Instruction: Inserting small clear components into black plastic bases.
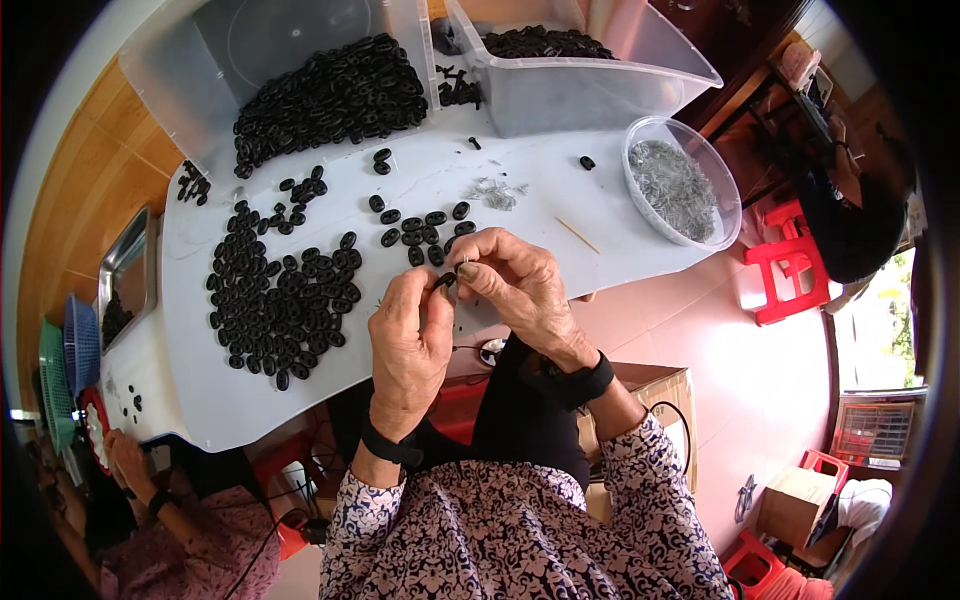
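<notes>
My left hand (410, 335) pinches a small black oval part (445, 281) between thumb and forefinger, above the table's front edge. My right hand (522, 295) meets it there with thumb and fingers closed. A thin pale bit shows at the right fingertips, too small to make out. Just beyond both hands lies a loose group of black oval parts (412, 238), each with two openings. A larger spread of the same parts (290, 300) covers the table to the left. Farther off is a small heap of clear slivers (495, 192).
On the white table (400, 180) stand two clear bins, one (165, 120) heaped with black parts, another (560, 100) farther right. A clear round bowl (731, 190) holds clear slivers. A wooden stick (577, 235) lies nearby. Another person's hands (128, 462) work at lower left. Red stools (785, 270) stand right.
</notes>
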Demonstrator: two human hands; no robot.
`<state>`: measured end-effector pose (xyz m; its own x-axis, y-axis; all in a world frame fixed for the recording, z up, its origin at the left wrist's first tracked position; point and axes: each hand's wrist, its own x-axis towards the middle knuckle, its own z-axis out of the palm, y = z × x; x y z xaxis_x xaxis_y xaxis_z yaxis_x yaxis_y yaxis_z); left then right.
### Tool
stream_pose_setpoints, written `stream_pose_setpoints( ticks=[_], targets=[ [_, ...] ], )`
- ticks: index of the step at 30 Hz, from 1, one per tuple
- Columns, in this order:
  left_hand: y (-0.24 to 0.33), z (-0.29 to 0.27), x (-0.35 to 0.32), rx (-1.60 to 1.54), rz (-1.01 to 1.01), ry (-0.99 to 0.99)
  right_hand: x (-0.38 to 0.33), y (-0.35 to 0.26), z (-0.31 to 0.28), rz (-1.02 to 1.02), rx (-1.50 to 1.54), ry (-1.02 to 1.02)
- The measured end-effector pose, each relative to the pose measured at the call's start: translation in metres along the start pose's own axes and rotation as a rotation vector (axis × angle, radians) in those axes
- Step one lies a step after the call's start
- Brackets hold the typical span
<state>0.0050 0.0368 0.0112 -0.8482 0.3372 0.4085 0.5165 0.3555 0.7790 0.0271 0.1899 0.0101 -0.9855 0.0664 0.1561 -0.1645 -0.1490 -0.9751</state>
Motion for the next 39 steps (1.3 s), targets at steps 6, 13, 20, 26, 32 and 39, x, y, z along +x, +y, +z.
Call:
stream_pose_setpoints(
  ticks=[6,13,20,26,32,39],
  targets=[
    [0.001,0.002,-0.001,-0.063,0.031,0.047,0.001,-0.001,0.001,0.033,0.034,-0.020],
    [0.016,-0.008,0.005,-0.359,-0.254,-0.088,-0.002,-0.003,0.002,-0.055,0.119,-0.032],
    [0.010,-0.002,-0.001,-0.553,-0.281,-0.015,-0.003,-0.004,0.001,-0.037,0.106,-0.058],
    [0.007,0.002,0.000,-0.351,-0.090,0.085,-0.005,0.000,0.001,0.031,0.211,0.047],
    [0.002,0.000,0.001,-0.661,-0.194,0.192,-0.006,-0.003,0.005,0.077,0.125,-0.012],
    [0.002,-0.007,0.006,-0.644,-0.263,0.172,-0.006,-0.005,0.007,0.034,0.059,-0.045]
  ],
)
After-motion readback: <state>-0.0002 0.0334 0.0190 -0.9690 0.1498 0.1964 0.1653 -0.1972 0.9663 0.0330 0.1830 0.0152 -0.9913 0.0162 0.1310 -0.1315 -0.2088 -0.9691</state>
